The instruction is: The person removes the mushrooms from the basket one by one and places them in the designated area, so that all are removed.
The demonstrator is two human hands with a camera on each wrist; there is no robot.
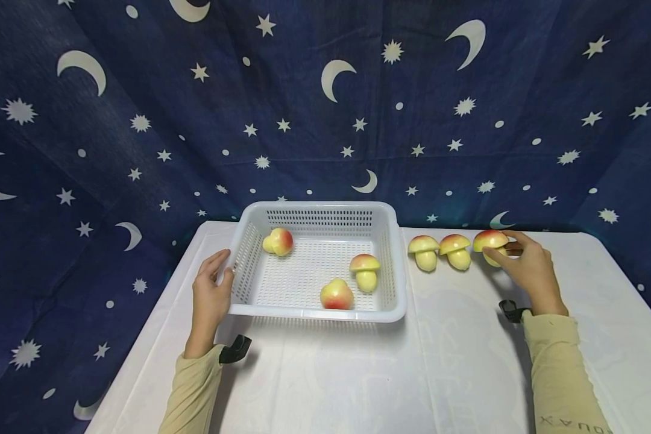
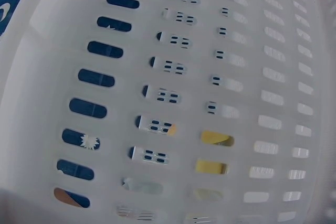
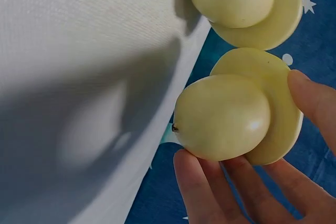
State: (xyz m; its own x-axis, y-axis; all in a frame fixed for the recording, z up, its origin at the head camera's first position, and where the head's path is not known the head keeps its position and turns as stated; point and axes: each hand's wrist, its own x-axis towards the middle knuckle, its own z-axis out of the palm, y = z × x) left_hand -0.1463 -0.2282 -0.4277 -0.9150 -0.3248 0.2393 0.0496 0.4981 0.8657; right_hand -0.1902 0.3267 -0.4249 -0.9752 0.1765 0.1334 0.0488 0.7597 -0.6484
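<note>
My right hand (image 1: 531, 268) pinches a toy mushroom (image 1: 490, 240) with a red and yellow cap, at the right end of a row. In the right wrist view, the thumb lies at the cap of this mushroom (image 3: 226, 114) and the fingers spread along its other side. Two similar mushrooms, one in the middle (image 1: 456, 250) and one nearest the basket (image 1: 425, 252), stand to its left. Beside the left wall of a white plastic basket (image 1: 320, 313) is my left hand (image 1: 213, 295), fingers loosely bent with a gap to the thumb. The perforated basket wall (image 2: 173, 82) fills the left wrist view.
Inside the basket lie three more mushrooms: one at the left (image 1: 278, 242), one at the right (image 1: 364, 271) and one near the front (image 1: 337, 294). A white cloth covers the table (image 1: 336, 374). Behind its far edge hangs a dark blue curtain (image 1: 304, 108) with moons and stars.
</note>
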